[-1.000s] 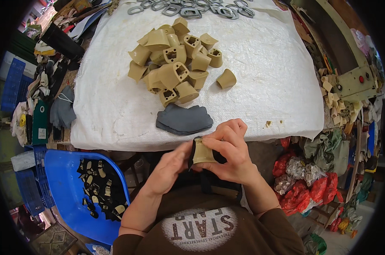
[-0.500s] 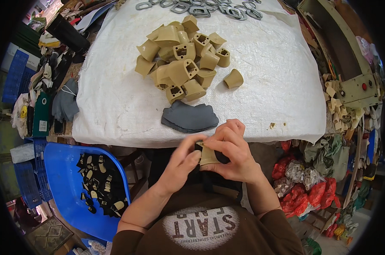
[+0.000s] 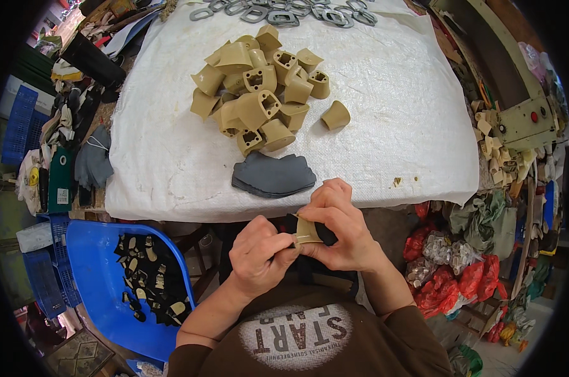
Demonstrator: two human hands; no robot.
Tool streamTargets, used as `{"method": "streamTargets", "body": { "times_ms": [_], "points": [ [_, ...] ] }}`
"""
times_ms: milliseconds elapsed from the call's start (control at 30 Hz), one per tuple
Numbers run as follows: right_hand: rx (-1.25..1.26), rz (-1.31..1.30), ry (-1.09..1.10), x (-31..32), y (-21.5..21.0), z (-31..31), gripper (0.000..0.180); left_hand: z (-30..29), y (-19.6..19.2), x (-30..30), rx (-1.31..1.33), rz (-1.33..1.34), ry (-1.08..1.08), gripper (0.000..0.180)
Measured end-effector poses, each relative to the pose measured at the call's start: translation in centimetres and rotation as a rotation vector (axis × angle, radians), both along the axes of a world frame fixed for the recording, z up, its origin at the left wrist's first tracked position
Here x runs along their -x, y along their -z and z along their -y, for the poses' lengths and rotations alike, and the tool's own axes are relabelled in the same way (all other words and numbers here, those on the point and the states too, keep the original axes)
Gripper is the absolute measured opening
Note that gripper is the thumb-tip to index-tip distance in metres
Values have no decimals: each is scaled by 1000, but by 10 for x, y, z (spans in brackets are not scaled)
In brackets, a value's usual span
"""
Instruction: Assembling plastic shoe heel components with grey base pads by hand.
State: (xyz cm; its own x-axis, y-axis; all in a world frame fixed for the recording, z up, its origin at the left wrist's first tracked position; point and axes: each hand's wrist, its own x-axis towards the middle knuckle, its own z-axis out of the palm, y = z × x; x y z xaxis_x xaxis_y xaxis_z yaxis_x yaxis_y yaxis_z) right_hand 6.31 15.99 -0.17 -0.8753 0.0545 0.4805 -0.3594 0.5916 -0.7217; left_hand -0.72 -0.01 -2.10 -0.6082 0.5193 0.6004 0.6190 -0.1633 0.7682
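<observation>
My right hand (image 3: 341,226) grips a tan plastic shoe heel (image 3: 307,232) just off the table's near edge. Dark sheet material (image 3: 326,234) shows on both sides of that heel and seems to be wrapped around it. My left hand (image 3: 260,256) is closed in a pinch at the heel's left side, on the edge of the dark piece; its fingertips partly hide the spot. On the table in front of my hands lies a stack of curved dark grey pieces (image 3: 273,176). Beyond it is a heap of similar tan heels (image 3: 257,107), with one single heel (image 3: 336,115) to its right.
A white woven sheet (image 3: 385,144) covers the table. Grey rings (image 3: 284,17) lie at its far end. At left, a blue basin (image 3: 89,283) holds black-covered pieces. Red bags (image 3: 438,292) sit at lower right, and a greenish machine (image 3: 526,125) stands on the right.
My left hand's fingers, stretched over the heel before, have curled into a pinch and dropped lower on its left side. My right hand keeps its hold. The whole view has shifted slightly.
</observation>
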Motion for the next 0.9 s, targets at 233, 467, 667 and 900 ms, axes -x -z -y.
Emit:
{"method": "streamTargets", "body": {
  "times_ms": [233,467,667,900],
  "points": [
    [12,-34,-17,-1,-1,-1,44,5,2,0,-56,81,172,17],
    [-199,-71,-22,-6,0,0,50,5,-14,4,201,1046,555,39],
    [-99,172,-87,-11,-26,2,75,16,-2,11,337,839,345,40],
    [494,114,344,-17,-2,24,36,8,-14,8,243,889,237,45]
  ]
}}
